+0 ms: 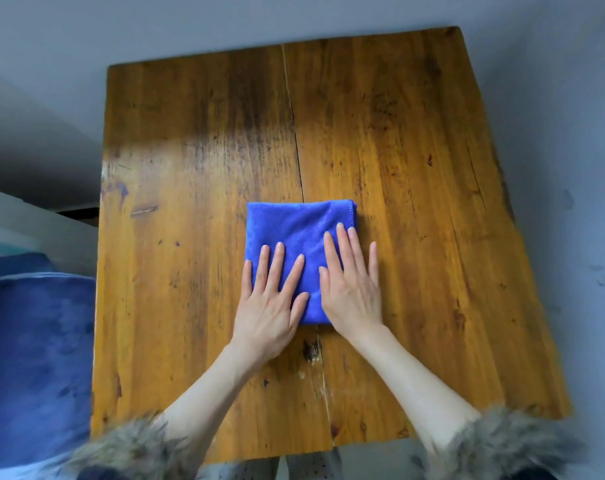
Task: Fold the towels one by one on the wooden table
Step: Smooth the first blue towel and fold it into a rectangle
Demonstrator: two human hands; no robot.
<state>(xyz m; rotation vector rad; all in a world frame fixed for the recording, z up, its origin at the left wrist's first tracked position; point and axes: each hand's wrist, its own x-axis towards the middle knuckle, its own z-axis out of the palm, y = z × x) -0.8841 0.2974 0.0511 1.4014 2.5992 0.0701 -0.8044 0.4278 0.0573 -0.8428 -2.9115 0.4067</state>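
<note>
- Blue towel [294, 233], one, folded to a compact square, lying near the middle of the table [415, 150], a little toward the near edge, across the seam between the two planks.
- Two hands on it, both flat with fingers straight and spread, gripping nothing.
- Left hand [269, 306] pressing the towel's near left part, little finger off the cloth on bare wood.
- Right hand [351, 289] pressing the near right part, outer fingers reaching past the stitched right edge onto the wood.
- Step in hand, by the look of it: smoothing and flattening the last fold of this towel, so close to done with this one.
- Next move likely calls for lifting both palms without dragging the layers, then shifting the square aside toward an edge and fetching another towel.
- Risk: soft pile creeping under the palms, upper layer sliding off square.
- Only one towel clearly countable on the table; blue fabric mass [34, 358] off the left edge, possibly more towels, number impossible to tell.
- Two fur cuffs [501, 441] at the near edge, one on each wrist.
</note>
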